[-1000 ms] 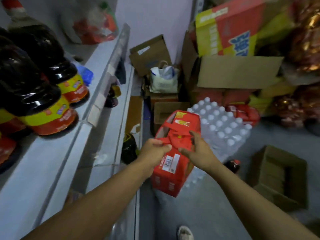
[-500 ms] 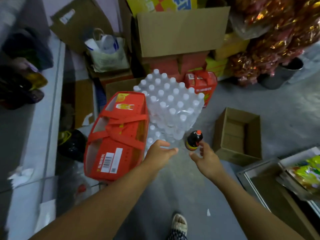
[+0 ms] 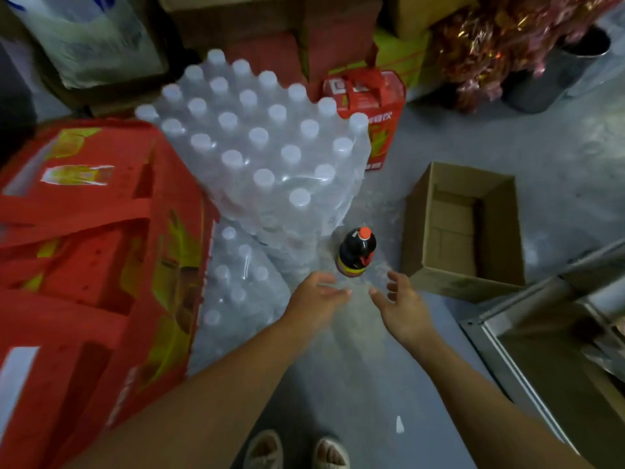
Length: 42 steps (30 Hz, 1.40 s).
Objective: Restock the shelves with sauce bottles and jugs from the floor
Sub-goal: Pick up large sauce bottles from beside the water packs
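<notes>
A dark sauce bottle point(image 3: 355, 253) with a red cap and a yellow-red label stands upright on the grey floor, beside the shrink-wrapped water bottles. My left hand point(image 3: 316, 297) is just below and left of it, fingers stretched out, holding nothing. My right hand point(image 3: 400, 301) is below and right of it, fingers spread and relaxed, also holding nothing. Both hands are a short way from the bottle and do not touch it. The shelves are out of view.
A big red carton point(image 3: 84, 265) fills the left. Wrapped packs of water bottles point(image 3: 260, 147) stand behind the sauce bottle. An open cardboard box point(image 3: 466, 228) sits at right, a metal rack point(image 3: 541, 336) at lower right, a second red carton point(image 3: 372, 106) behind.
My hands let go of the red carton, which now rests at left. The view tipped down toward the floor, and both hands moved closer to the sauce bottle.
</notes>
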### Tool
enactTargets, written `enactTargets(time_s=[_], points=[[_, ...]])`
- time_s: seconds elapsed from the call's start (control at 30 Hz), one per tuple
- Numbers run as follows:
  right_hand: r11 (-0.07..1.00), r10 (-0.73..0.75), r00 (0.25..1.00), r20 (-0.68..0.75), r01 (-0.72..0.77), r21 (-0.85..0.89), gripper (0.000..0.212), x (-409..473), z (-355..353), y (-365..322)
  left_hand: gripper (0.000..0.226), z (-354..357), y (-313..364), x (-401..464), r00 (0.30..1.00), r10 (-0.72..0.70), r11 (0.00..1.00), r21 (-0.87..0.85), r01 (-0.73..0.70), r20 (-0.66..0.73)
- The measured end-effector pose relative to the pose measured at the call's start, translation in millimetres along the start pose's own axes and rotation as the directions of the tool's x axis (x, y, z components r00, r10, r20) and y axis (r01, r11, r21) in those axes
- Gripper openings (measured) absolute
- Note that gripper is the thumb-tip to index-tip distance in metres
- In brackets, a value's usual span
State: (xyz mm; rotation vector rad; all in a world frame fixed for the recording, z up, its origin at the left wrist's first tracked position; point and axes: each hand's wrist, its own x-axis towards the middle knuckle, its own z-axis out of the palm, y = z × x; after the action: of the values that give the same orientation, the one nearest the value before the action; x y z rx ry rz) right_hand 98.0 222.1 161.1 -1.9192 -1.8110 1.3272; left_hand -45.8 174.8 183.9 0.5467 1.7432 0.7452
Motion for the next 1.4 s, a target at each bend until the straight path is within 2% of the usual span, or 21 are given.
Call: enactTargets(time_s=[0.17,0.4,0.57,0.7,0.77,0.87,0.97,1.17,1.3,1.4], points=[[0.999,0.035,0.999,-0.032,-0.034,0.014,0.055,81,56,70,0.028,33,-62,109,0.998,0.059,0.998,0.008,-0.058,-0.008],[0.998,-0.034,0.99,-0.139,0.041,0.048,0.056,190,128,150,0.037,66,-131,234,0.988,0.154,0.987,0.044,-0.153,-0.025],[0.991,-0.039,0.978,-0.203,0.064,0.118,0.056,256,157,186,0.049,78,-166,297,0.98,0.2,0.978,0.068,-0.198,-0.021],[0.985,-0.031,0.973,-0.229,0.069,0.16,0.065,301,168,202,0.052,86,-186,336,0.969,0.246,0.966,0.086,-0.242,-0.034],[0.974,-0.029,0.975,-0.221,0.078,0.214,0.056,316,174,204,0.053,86,-194,351,0.961,0.274,0.958,0.099,-0.269,-0.044],[0.959,-0.039,0.956,-0.292,0.118,0.259,0.031,330,183,204,0.052,82,-204,366,0.95,0.307,0.947,0.113,-0.3,-0.05],[0.976,-0.086,0.935,-0.345,0.149,0.159,0.02,333,186,205,0.051,78,-212,372,0.943,0.327,0.941,0.115,-0.319,-0.057],[0.979,-0.17,0.914,-0.367,0.199,0.041,0.014,312,192,208,0.055,72,-222,365,0.929,0.368,0.925,0.112,-0.362,-0.039],[0.97,-0.232,0.903,-0.362,0.243,-0.016,0.023,287,195,221,0.059,69,-233,358,0.921,0.388,0.918,0.1,-0.383,-0.034],[0.961,-0.265,0.916,-0.3,0.277,-0.003,0.029,270,198,236,0.064,65,-246,352,0.926,0.377,0.925,0.044,-0.376,-0.007]])
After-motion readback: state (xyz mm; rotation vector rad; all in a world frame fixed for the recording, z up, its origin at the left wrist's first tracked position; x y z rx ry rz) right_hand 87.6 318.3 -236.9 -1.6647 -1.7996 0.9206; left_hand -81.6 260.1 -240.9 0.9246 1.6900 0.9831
